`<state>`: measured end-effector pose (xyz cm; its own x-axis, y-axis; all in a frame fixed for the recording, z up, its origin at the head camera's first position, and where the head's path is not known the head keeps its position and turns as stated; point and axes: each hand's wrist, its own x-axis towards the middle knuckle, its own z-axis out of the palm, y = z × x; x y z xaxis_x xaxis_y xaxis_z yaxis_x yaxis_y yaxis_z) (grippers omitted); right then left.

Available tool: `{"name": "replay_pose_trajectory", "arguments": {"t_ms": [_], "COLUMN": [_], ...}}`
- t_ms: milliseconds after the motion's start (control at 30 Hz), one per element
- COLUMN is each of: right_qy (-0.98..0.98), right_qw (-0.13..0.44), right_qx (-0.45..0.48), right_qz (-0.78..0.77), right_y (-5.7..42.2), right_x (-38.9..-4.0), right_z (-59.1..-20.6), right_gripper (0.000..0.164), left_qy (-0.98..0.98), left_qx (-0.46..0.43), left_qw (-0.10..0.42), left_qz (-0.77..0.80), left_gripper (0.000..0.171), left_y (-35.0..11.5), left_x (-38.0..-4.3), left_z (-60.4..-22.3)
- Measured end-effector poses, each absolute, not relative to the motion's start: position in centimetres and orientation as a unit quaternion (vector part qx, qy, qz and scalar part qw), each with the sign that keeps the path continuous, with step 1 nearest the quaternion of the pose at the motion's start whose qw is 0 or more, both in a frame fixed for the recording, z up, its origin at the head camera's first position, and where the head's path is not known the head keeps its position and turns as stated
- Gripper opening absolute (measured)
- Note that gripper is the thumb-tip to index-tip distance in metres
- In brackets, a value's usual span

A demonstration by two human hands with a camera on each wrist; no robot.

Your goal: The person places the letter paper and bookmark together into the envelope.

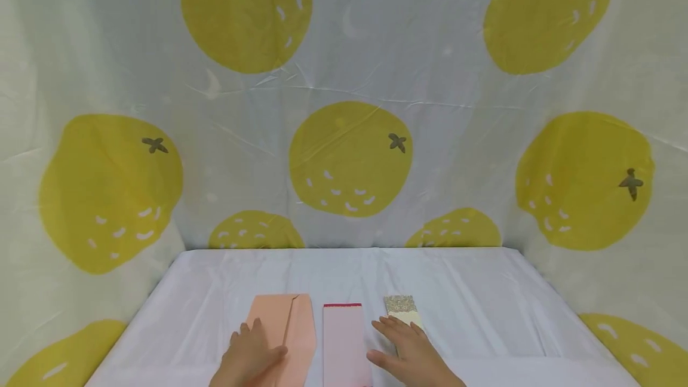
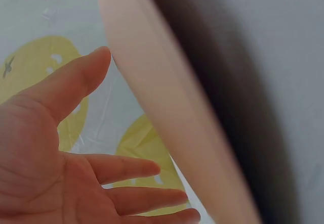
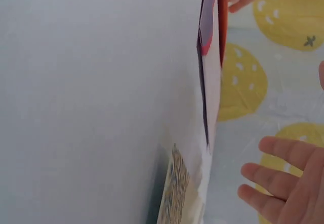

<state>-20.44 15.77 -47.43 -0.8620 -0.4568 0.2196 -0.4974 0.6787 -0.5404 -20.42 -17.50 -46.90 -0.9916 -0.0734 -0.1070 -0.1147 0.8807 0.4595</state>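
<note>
Three flat paper pieces lie in a row on the white cloth. On the left is a peach envelope (image 1: 301,333) with a seam down its front. My left hand (image 1: 248,354) is over its left part, fingers spread; in the left wrist view the thumb tip (image 2: 104,57) is right at the envelope's edge. In the middle lies a pale pink envelope (image 1: 344,342) with a red top edge. To the right is a cream paper piece (image 1: 401,303) with a lace-like patterned end, partly hidden by my right hand (image 1: 411,354). That hand's fingers (image 3: 278,181) are extended, holding nothing.
A white cloth (image 1: 473,303) covers the table. Behind it and at both sides hangs a pale curtain (image 1: 349,82) printed with large yellow fruit. The table's back edge meets the curtain.
</note>
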Motion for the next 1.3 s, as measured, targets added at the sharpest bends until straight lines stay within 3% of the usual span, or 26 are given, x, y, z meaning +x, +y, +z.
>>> {"name": "replay_pose_trajectory", "arguments": {"t_ms": [633,900,1300], "right_qy": [-0.892,-0.877,-0.852], "right_qw": [0.056,0.013,0.053], "right_qx": [0.332,0.276,0.206], "right_qz": [0.303,0.392,0.478], "right_y": [9.7,7.3,4.3], "right_x": [-21.3,-21.8,-22.9], "right_z": [-48.3,-48.5,-49.0], "right_gripper": [0.052,0.036,0.013], "left_qy": [0.965,0.965,0.959], "left_qx": [-0.022,-0.017,-0.006], "left_qw": [0.016,0.008,0.017], "left_qz": [0.262,0.262,0.284], "left_gripper": [0.087,0.08,0.074], "left_y": [-17.3,-17.4,-18.7], "left_x": [-19.8,-19.9,-20.3], "left_z": [-47.1,-46.9,-46.9]}}
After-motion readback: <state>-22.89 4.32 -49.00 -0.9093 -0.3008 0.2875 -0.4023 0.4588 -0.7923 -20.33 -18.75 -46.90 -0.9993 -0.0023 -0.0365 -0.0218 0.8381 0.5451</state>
